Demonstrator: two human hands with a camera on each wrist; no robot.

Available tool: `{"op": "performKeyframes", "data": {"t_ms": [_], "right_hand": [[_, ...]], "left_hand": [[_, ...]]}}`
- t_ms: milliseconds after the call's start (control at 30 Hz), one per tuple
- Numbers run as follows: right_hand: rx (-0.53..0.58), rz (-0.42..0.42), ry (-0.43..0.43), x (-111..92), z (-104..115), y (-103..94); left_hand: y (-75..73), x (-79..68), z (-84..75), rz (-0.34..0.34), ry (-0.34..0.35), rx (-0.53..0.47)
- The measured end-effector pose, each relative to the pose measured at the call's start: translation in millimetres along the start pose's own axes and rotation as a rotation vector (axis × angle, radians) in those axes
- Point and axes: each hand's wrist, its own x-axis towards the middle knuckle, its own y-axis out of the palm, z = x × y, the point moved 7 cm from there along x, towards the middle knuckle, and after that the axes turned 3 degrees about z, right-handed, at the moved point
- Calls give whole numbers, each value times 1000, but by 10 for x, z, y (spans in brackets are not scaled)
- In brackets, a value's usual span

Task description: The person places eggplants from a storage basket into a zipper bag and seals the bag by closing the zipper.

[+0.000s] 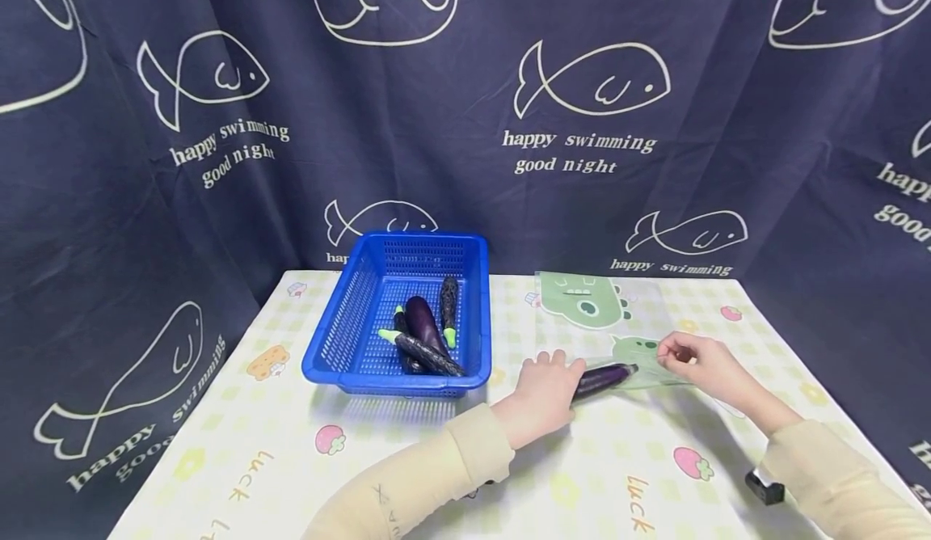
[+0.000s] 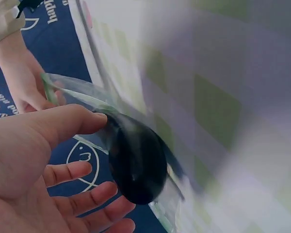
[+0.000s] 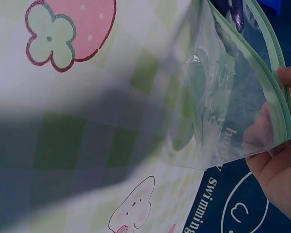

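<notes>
A dark purple eggplant (image 1: 602,379) is in my left hand (image 1: 545,390), its stem end pointing right at a clear zip bag. The left wrist view shows my thumb lying along the eggplant (image 2: 138,160), with its round end hanging free and the other fingers loosely bent below. My right hand (image 1: 705,362) pinches the green-edged mouth of the bag (image 3: 218,97), which stands partly open. The eggplant's stem end is at or within the bag's mouth; how far in is hard to tell.
A blue plastic basket (image 1: 327,346) on the left holds another eggplant (image 1: 425,322) and several dark bumpy vegetables (image 1: 449,301) with light green ends. A flat clear bag with a green cartoon print (image 1: 582,301) lies at the back of the patterned table (image 1: 407,475).
</notes>
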Motion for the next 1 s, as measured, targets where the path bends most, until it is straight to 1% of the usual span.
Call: {"op": "performKeyframes", "data": {"t_ms": [167,333,533,800,1000], "right_hand": [[-2,-1,8,12,-7,2],[3,0,10,-3,-1,17],[25,-12,-3,-5,29,14],[27,-9,1,-11,31,26],[27,-17,2,-12,30,35]], "left_hand": [[39,-58,23,-25,52,22],[89,-109,42,-49,93,4],[115,-120,66,-52,98,-15],[117,-121,62,-106,107,5],[112,-121,46,-97,110,12]]}}
